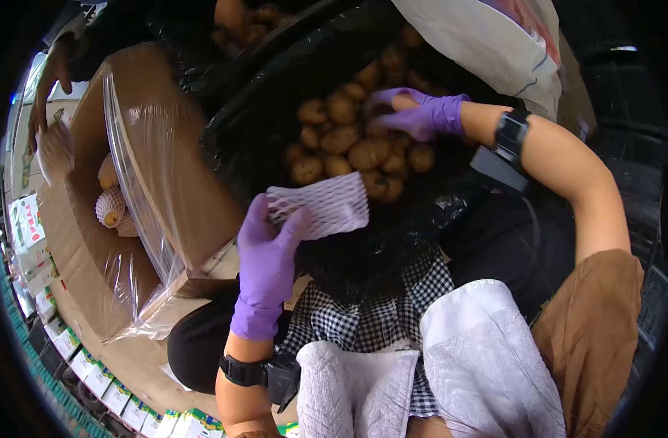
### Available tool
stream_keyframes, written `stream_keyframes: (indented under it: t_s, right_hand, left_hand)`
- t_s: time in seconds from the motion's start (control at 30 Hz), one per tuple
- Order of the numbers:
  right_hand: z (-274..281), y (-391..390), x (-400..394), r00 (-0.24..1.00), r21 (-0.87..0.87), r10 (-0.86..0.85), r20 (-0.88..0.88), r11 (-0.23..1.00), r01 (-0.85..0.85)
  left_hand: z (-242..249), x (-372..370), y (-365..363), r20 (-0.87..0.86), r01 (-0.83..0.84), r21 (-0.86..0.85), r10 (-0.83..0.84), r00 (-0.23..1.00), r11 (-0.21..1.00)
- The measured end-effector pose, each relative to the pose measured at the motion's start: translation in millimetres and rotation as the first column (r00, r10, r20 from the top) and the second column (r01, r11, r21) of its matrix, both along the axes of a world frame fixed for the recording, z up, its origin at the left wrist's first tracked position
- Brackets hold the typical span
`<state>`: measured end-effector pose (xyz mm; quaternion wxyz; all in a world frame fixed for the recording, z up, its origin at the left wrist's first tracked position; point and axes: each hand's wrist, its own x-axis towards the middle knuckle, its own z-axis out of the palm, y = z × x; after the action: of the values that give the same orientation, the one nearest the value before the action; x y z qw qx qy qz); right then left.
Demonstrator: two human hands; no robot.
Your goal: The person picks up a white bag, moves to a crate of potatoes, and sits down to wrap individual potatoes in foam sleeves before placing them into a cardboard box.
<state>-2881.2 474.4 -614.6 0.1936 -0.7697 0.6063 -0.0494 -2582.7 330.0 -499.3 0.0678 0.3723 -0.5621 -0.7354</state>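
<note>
My left hand [269, 248], in a purple glove, pinches a white foam net sleeve [326, 206] between thumb and fingers. The sleeve lies flattened and extends right, over the near edge of the potatoes [341, 139]. These brown potatoes sit heaped in a large black plastic bag [253, 139] in front of me. My right hand [418, 115], also gloved in purple, reaches into the heap from the right. Its fingers are curled at a potato and somewhat blurred.
On the left stands an open cardboard box [93, 255] with a clear plastic liner [147, 190], holding net-wrapped potatoes [111, 208]. Another person's hand [52, 87] hangs at the box's far side beside a foam net [56, 150]. A white sack [494, 44] leans at top right.
</note>
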Motion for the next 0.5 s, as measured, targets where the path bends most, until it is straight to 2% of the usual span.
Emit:
stream_keyframes:
  t_s: [0.03,0.07,0.1,0.2,0.23,0.3,0.37,0.4,0.47,0.5]
  right_hand:
    - [-28,13,-15,0.793,0.31,-0.537,0.287,0.836,0.453]
    - [-26,16,-21,0.858,0.453,-0.511,-0.041,0.756,0.472]
    - [-23,19,-27,0.886,0.588,-0.318,-0.337,0.664,0.462]
    - [-56,55,-26,0.868,0.246,-0.387,-0.31,0.849,0.467]
    - [-59,57,-34,0.902,0.346,-0.376,-0.212,0.834,0.429]
    - [-44,57,-38,0.935,0.342,-0.305,0.182,0.911,0.231]
    - [-49,54,-42,0.809,0.494,-0.469,0.355,0.829,0.264]
    - [-57,47,-44,0.688,0.66,-0.665,0.291,0.66,0.359]
    - [-66,34,-43,0.61,0.687,-0.789,0.076,0.485,0.542]
    - [-70,26,-39,0.656,0.565,-0.754,-0.04,0.524,0.637]
  left_hand:
    - [0,-2,-2,-0.015,-0.054,0.013,0.054,0.998,0.998]
    - [3,-2,-4,-0.025,-0.109,0.027,0.11,0.994,0.994]
    - [6,-3,-7,-0.031,-0.165,0.042,0.166,0.986,0.985]
    - [18,-5,-9,-0.012,-0.287,0.096,0.289,0.957,0.953]
    - [22,-6,-6,-0.004,-0.301,0.09,0.302,0.953,0.949]
    - [27,-6,-3,-0.007,-0.314,0.097,0.316,0.949,0.945]
    - [33,-7,0,0.004,-0.327,0.079,0.327,0.945,0.942]
    - [32,-6,1,-0.007,-0.334,0.042,0.335,0.942,0.942]
    - [28,-7,-2,-0.016,-0.342,0.025,0.342,0.94,0.939]
    - [24,-7,-2,-0.017,-0.357,0.01,0.357,0.934,0.934]
